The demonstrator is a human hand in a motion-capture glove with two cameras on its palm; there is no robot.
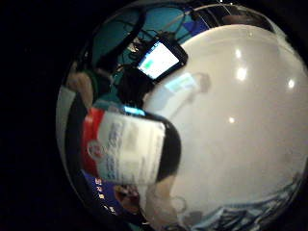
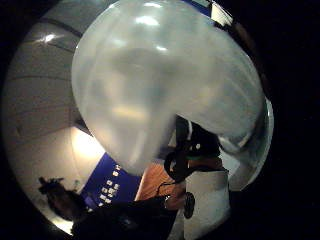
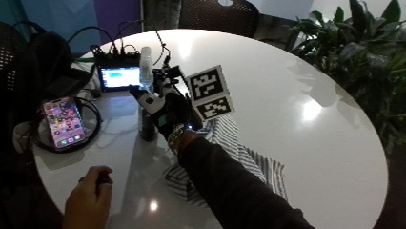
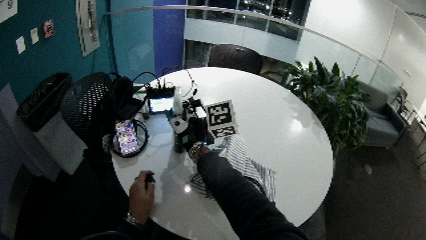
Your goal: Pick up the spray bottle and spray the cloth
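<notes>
The gloved right hand (image 3: 166,110) is raised above the round white table (image 3: 298,86), near its left side as the outside view shows it. Its fingers are wrapped around the spray bottle (image 3: 147,67), which stands upright in the grip with its pale translucent top rising above the glove. In the thumb side palm view the bottle's translucent body (image 2: 165,85) fills most of the picture, close against the palm.

Below the hand, a dark can (image 3: 148,125) stands on the table. In the little finger side palm view its red and white label (image 1: 126,147) is visible.

The striped cloth (image 3: 244,162) lies crumpled on the table under the forearm, just beside the can.

Beyond the bottle, a small lit screen (image 3: 120,77) sits at the table's edge. A phone (image 3: 63,123) with a lit screen lies to its near side. The bare left hand (image 3: 89,200) rests at the near edge of the table.
</notes>
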